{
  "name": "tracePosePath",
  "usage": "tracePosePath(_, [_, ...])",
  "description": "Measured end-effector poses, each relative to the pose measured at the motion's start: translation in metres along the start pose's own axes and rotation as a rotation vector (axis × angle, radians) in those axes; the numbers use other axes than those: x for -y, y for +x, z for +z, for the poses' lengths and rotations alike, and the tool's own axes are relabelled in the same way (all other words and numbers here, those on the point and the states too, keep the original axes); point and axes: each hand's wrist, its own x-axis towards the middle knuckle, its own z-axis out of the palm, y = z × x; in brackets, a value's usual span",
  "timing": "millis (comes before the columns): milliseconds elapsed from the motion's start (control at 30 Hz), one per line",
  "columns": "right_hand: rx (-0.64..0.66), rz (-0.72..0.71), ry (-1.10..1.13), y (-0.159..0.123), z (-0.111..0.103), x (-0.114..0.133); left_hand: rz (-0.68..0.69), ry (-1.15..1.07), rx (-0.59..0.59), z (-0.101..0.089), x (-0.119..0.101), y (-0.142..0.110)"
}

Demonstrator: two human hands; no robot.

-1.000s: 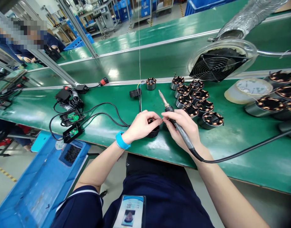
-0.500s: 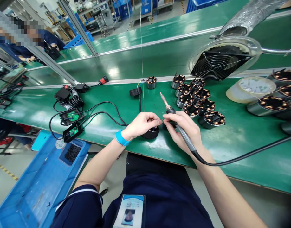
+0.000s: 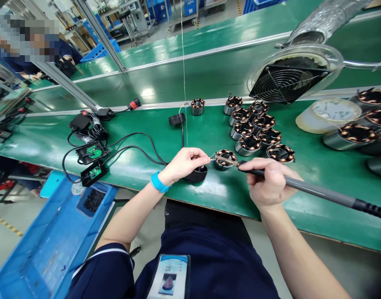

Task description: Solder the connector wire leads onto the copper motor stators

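Observation:
My right hand [image 3: 269, 182] grips a soldering iron [image 3: 311, 189] by its handle, the tip pointing left. That tip reaches over a motor stator [image 3: 225, 160] with copper windings, close to some thin wires [image 3: 213, 158]. Pinched in the fingers of my left hand [image 3: 190, 160] are those wires, beside the stator's left edge. Below the left fingers sits a round black housing [image 3: 196, 174], partly covered by the hand. A black cable [image 3: 156, 154] runs to it from the left.
Several stators [image 3: 259, 128] stand in rows to the right, near a fume extractor fan [image 3: 286, 83]. A roll of clear tape [image 3: 329, 116] lies further right. Opened black boxes with green circuit boards [image 3: 93, 153] lie left. A blue bin [image 3: 50, 232] stands below the table edge.
My right hand has let go of the wires and moved right, turning the soldering iron so its tip comes down to them. The stator beneath is now uncovered. My left hand stays put.

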Motion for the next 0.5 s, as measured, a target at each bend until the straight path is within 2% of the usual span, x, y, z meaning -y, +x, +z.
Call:
tracePosePath(167, [0.044, -0.038, -0.004, 0.0005, 0.0005, -0.0016, 0.015, 0.013, -0.008, 0.0010, -0.0004, -0.0002])
tracePosePath(500, [0.039, -0.056, -0.030, -0.0013, -0.0001, -0.0061, 0.025, 0.014, -0.028, 0.0024, -0.0008, -0.0009])
